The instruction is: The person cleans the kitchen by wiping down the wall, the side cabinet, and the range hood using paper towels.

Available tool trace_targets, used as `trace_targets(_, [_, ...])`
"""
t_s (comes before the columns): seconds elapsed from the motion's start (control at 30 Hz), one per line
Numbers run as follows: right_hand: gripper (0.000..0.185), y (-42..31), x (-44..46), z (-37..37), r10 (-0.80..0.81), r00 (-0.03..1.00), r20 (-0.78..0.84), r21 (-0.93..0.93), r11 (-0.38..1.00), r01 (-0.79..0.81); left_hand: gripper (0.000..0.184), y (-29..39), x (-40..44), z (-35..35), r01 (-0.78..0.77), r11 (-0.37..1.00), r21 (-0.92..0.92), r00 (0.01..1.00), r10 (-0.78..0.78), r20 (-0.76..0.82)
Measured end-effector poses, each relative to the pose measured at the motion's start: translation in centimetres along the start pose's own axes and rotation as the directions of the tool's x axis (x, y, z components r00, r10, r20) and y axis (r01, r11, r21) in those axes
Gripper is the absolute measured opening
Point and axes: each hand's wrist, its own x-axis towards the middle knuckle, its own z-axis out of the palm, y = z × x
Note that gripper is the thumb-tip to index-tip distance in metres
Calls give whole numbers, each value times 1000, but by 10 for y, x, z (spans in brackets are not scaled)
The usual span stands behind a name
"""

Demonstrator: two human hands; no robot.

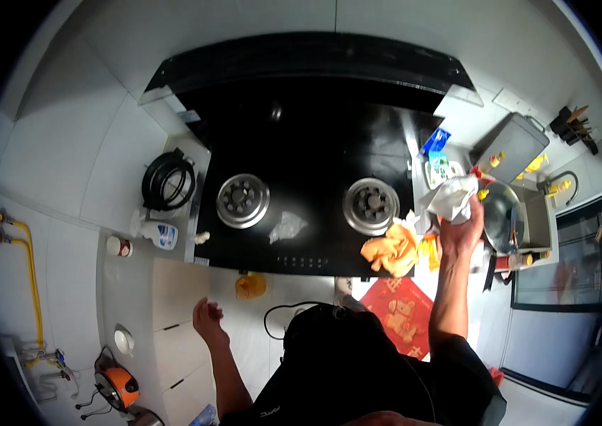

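My right hand [461, 234] reaches over the counter at the right of the stove, its fingers closed on a crumpled white cloth or paper [451, 198]; which of the two I cannot tell. An orange cloth [393, 250] lies bunched on the front right corner of the black gas stove [308, 170], left of that hand. Between the two burners sits a crumpled pale wipe or clear wrapper [287, 227]. In front of the stove's left part, my left hand [208, 321] hangs in the air with loosely curled fingers and nothing visible in it.
Black pan supports [168, 183] and a spray bottle [157, 234] stand left of the stove. To the right are a wok [501, 213], a blue packet [435, 141], sauce bottles [512, 262] and the sink tap [569, 179]. A red mat [401, 316] lies on the floor.
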Motion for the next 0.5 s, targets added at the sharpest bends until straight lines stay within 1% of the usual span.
trace_targets(0.07, [34, -20, 41, 40, -155, 981, 120, 40, 988, 151, 25, -22, -7, 4, 24, 1000, -15, 997, -25, -66])
trace_targets(0.1, [34, -30, 59, 62, -214, 976, 46, -11, 977, 215, 26, -36, -11, 5, 49, 999, 16, 995, -48, -88])
trace_targets(0.13, [36, -41, 73, 88, -290, 950, 112, -61, 953, 298, 28, -50, -15, 7, 76, 996, 45, 991, -70, -110])
trace_targets(0.17, [38, -48, 113, 90, -405, 896, 181, -146, 890, 432, 28, -62, -24, 7, 75, 996, 42, 993, -70, -96])
trace_targets(0.2, [39, -56, 116, 132, -423, 881, 211, -52, 896, 442, 29, -74, -33, 10, 74, 997, 37, 994, -71, -83])
trace_targets(0.23, [38, -61, 136, 155, -489, 848, 206, -93, 852, 515, 28, -83, -43, 13, 73, 994, 81, 994, -66, -85])
trace_targets(0.27, [33, -64, 161, 176, -597, 745, 297, -159, 738, 655, 28, -91, -53, 14, 74, 989, 127, 994, -63, -87])
trace_targets(0.3, [27, -66, 186, 196, -687, 619, 380, -194, 595, 780, 28, -99, -62, 14, 95, 982, 161, 991, -79, -106])
trace_targets(0.33, [26, -61, 200, 229, -741, 588, 326, 11, 624, 781, 28, -108, -68, 15, 116, 975, 192, 988, -93, -126])
trace_targets(0.37, [28, -58, 226, 252, -826, 410, 388, 7, 447, 894, 27, -116, -73, 12, 134, 970, 202, 985, -108, -133])
trace_targets(0.4, [32, -57, 236, 274, -834, 366, 412, -190, 314, 930, 27, -123, -75, 9, 151, 965, 215, 983, -123, -139])
trace_targets(0.43, [34, -53, 254, 294, -847, 286, 449, -292, 164, 942, 26, -125, -77, 6, 163, 959, 231, 983, -137, -124])
trace_targets(0.47, [35, -46, 275, 317, -866, 195, 461, -300, 55, 953, 26, -130, -76, 4, 202, 951, 234, 973, -167, -161])
trace_targets(0.5, [35, -42, 302, 336, -847, 56, 528, -206, -64, 977, 25, -132, -75, 1, 229, 943, 243, 969, -195, -154])
